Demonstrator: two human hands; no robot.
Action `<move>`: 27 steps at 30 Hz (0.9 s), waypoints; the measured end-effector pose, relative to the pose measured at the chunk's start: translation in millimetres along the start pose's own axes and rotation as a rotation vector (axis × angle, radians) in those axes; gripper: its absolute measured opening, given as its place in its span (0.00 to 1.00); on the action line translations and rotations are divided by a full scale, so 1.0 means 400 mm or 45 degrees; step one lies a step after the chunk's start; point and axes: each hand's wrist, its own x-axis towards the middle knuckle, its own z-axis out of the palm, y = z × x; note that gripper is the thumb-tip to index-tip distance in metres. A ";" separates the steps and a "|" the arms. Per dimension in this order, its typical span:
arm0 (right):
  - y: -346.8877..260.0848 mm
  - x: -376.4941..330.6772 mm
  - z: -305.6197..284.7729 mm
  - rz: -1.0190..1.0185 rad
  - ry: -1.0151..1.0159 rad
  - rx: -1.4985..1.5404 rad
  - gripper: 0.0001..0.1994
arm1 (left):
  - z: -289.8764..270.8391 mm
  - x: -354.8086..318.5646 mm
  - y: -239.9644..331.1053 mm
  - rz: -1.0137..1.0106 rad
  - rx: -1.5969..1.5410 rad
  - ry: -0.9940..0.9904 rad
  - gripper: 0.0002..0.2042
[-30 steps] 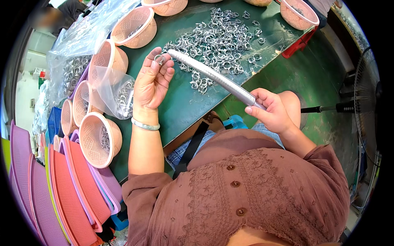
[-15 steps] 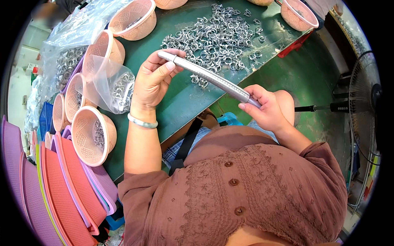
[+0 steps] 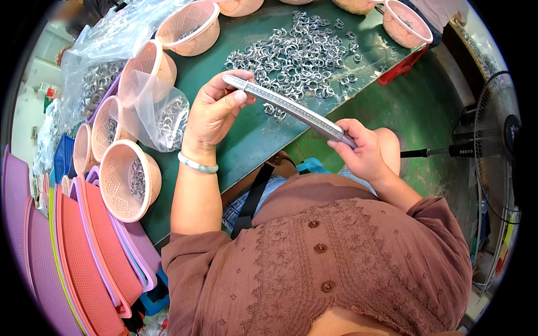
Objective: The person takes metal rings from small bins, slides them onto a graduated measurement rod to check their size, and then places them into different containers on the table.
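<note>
Far left of the fingers, flat trays [image 3: 84, 263] in pink, coral and purple are standing stacked on edge; just right of them pink mesh baskets [image 3: 126, 179] are sitting in a row along the table edge, one of them showing metal rings inside; a clear plastic bag [image 3: 159, 115] of rings is lying over the baskets, just left of the left thumb side; a larger clear bag [image 3: 106, 50] is lying further back. The left hand [image 3: 216, 112] is rising from the green table [image 3: 246, 145], a pale bangle [image 3: 197, 163] on its wrist; its fingers [image 3: 238, 75] are curling over the upper end of a long tapered metal rod [image 3: 291, 107], the thumb pressing up from below, so the end is being pinched between thumb and fingertips. The rod is slanting down to the right, held above the table edge between both hands; beyond the left fingertips a heap of loose metal rings [image 3: 297, 50] is lying spread on the green surface, apart from the rod. The right hand [image 3: 364, 154] is gripping the rod's lower end, fingers wrapped closed around it, thumb along the top. Further right, a red object [image 3: 400, 70] is sitting at the table's far edge under another pink basket [image 3: 406, 22]; a standing fan [image 3: 496, 145] is showing at the far right.
</note>
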 end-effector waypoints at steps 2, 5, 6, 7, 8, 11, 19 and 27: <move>0.000 -0.004 -0.002 -0.018 0.013 -0.048 0.11 | -0.002 -0.001 0.003 -0.022 0.022 -0.022 0.14; 0.001 -0.011 -0.003 -0.015 0.022 -0.084 0.11 | 0.002 -0.002 0.001 -0.035 0.031 -0.026 0.15; 0.001 -0.013 -0.003 -0.009 0.023 -0.090 0.11 | 0.003 -0.003 0.000 -0.035 0.030 -0.022 0.15; 0.000 -0.015 -0.003 -0.007 0.025 -0.072 0.11 | 0.003 -0.003 0.000 -0.036 0.026 -0.032 0.15; -0.001 -0.017 -0.003 -0.005 0.027 -0.054 0.11 | 0.003 -0.002 -0.001 -0.038 0.021 -0.043 0.15; 0.009 -0.020 0.000 -0.018 0.022 -0.027 0.10 | 0.000 -0.003 -0.005 -0.027 0.079 -0.073 0.15; 0.052 -0.021 0.004 0.164 -0.092 0.121 0.10 | 0.016 0.001 -0.012 -0.066 0.153 -0.030 0.16; 0.045 -0.008 0.005 0.159 -0.083 0.130 0.09 | 0.023 0.000 -0.003 -0.040 0.211 0.061 0.15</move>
